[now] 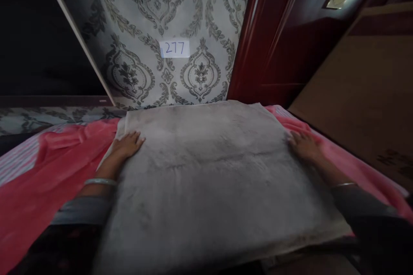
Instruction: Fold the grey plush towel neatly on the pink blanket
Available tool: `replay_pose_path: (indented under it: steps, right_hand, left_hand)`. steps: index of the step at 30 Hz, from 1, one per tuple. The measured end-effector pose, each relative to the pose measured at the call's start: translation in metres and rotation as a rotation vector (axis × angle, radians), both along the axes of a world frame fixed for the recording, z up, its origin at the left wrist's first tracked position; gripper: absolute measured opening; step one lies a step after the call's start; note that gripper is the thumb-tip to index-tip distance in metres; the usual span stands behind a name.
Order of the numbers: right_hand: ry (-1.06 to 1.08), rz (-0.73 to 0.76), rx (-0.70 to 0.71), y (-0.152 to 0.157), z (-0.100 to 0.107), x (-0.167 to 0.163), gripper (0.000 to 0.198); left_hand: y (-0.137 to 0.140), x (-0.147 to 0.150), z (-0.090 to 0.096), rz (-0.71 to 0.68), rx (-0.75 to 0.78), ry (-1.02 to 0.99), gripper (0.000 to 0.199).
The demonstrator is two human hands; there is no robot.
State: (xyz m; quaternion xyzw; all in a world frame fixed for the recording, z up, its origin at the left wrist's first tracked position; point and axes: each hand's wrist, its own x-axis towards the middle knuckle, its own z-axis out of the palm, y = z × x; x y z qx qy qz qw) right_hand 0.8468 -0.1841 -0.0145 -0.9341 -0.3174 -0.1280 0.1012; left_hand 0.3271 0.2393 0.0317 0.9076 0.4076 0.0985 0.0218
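A grey plush blanket (206, 180) lies spread out in front of me, with a few creases running across its middle. My left hand (128, 144) rests flat on its left side, fingers stretched out. On the opposite side, my right hand (303, 144) lies at the blanket's right edge with its fingers spread, slightly blurred. Neither hand has anything gripped in it. Beneath the grey blanket a pink blanket (77, 154) shows on both sides.
Striped cloth (19, 161) lies under the pink blanket at the left. A dark screen (48, 38) stands at the upper left. Behind are patterned wallpaper with a paper label (174, 48) reading 277, a dark red door (274, 38) and a large brown cardboard panel (364, 90).
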Motion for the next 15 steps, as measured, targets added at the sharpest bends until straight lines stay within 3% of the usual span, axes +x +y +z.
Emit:
replay_pose_path:
  steps: [2,4,7,9,12,15]
  right_hand:
    - [0.022,0.109,-0.031,0.013,0.008,-0.057,0.058]
    - [0.063,0.346,-0.072,0.033,0.012,-0.124,0.057]
    - [0.106,0.700,-0.106,0.065,0.009,-0.220,0.060]
    - [0.135,0.858,-0.140,0.078,0.004,-0.264,0.058]
    - [0.150,0.877,-0.159,0.080,-0.005,-0.281,0.058]
    - [0.131,0.713,-0.145,0.060,-0.009,-0.248,0.060]
  left_hand:
    - [-0.023,0.011,0.006,-0.009,-0.006,0.002,0.072]
    - [-0.060,0.025,0.006,-0.088,-0.009,0.023,0.068]
    - [-0.130,0.040,-0.010,-0.420,-0.002,0.082,0.063]
    - [-0.169,0.041,-0.024,-0.526,-0.018,0.100,0.061]
    - [-0.189,0.025,-0.037,-0.463,-0.011,0.109,0.060]
    - [-0.174,-0.009,-0.037,-0.314,0.009,0.129,0.062]
